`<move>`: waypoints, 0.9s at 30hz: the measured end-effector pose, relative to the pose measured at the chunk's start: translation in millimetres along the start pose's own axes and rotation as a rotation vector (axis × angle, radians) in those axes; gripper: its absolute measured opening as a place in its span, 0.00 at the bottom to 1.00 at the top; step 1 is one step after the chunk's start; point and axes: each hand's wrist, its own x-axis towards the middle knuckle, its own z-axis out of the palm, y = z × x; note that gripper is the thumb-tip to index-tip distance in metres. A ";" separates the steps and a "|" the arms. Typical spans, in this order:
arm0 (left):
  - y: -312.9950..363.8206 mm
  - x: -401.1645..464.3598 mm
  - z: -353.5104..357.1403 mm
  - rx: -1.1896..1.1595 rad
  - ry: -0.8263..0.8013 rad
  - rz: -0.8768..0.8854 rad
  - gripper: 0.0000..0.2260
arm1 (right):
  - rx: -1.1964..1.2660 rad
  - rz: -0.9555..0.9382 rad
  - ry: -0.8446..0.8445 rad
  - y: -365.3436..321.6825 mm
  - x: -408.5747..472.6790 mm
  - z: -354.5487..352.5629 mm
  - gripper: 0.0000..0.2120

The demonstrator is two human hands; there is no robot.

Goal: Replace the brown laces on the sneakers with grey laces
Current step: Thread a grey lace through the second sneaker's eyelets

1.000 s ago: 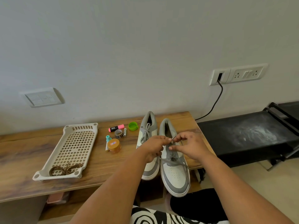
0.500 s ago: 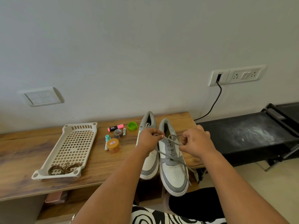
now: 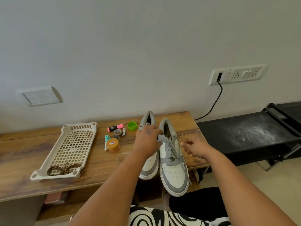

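- Over the two sneakers, the left hand (image 3: 149, 141) lies palm down with its fingers spread loosely; it covers the middle of the left sneaker (image 3: 149, 167) and holds nothing that I can make out (its fingertips reach about to the inner edge of the right sneaker's tongue).
- Just right of the right sneaker (image 3: 174, 170), the right hand (image 3: 196, 146) hovers over the table (image 3: 22, 162) with fingers relaxed and slightly curled, gripping nothing.
- Between the hands, the grey lace (image 3: 172, 146) runs through the right sneaker's eyelets, untied; a loose end trails down the sneaker's right side past the near table edge.
- Both sneakers point toe-first toward the near edge, side by side and touching, toes overhanging it.
- Left of the sneakers lies a thin pale loop (image 3: 122, 158) on the wood.
- Farther left sits a small cluster: an orange jar (image 3: 113, 145), a teal bottle (image 3: 107, 138), a tape roll (image 3: 117, 133), a pink marker (image 3: 115, 127) and a green cap (image 3: 132, 125).
- At the left, a cream tray (image 3: 71, 144) holds the brown laces (image 3: 62, 168), coiled at its near end.
- Right of the table stands a black bench (image 3: 244, 136).
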 end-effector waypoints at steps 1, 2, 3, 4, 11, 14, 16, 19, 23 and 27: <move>4.8 0.3 5.6 -0.061 0.017 0.045 0.15 | -0.027 -0.009 -0.019 -1.0 1.6 4.3 0.09; 8.1 1.2 10.3 -0.114 0.034 0.080 0.14 | -0.041 -0.020 -0.041 -2.6 1.4 8.4 0.06; 10.1 2.2 14.5 -0.147 0.044 0.104 0.13 | -0.037 -0.029 -0.057 -4.3 1.0 11.6 0.03; 11.5 2.6 17.4 -0.168 0.044 0.117 0.11 | -0.032 -0.042 -0.057 -6.3 0.4 13.7 0.01; 18.8 3.0 25.3 -0.227 0.080 0.084 0.09 | 0.471 0.003 0.046 -12.5 1.3 7.8 0.09; 18.6 3.3 29.1 -0.203 0.061 0.105 0.09 | 0.726 0.046 0.044 -9.7 2.7 0.8 0.07; 17.7 4.2 30.5 -0.153 0.053 0.109 0.09 | 0.882 0.069 0.000 -9.0 1.0 -4.1 0.06; 27.2 5.9 28.0 -0.205 0.131 0.119 0.10 | 0.845 -0.009 0.022 -12.7 -5.2 -5.8 0.09; 58.2 2.6 13.3 -0.714 0.015 -0.232 0.22 | 0.409 -0.214 0.221 -27.0 -16.8 -3.1 0.14; 58.0 -0.2 16.7 -1.194 -0.105 -0.584 0.16 | -0.129 -0.341 0.182 -37.3 -25.4 -4.2 0.15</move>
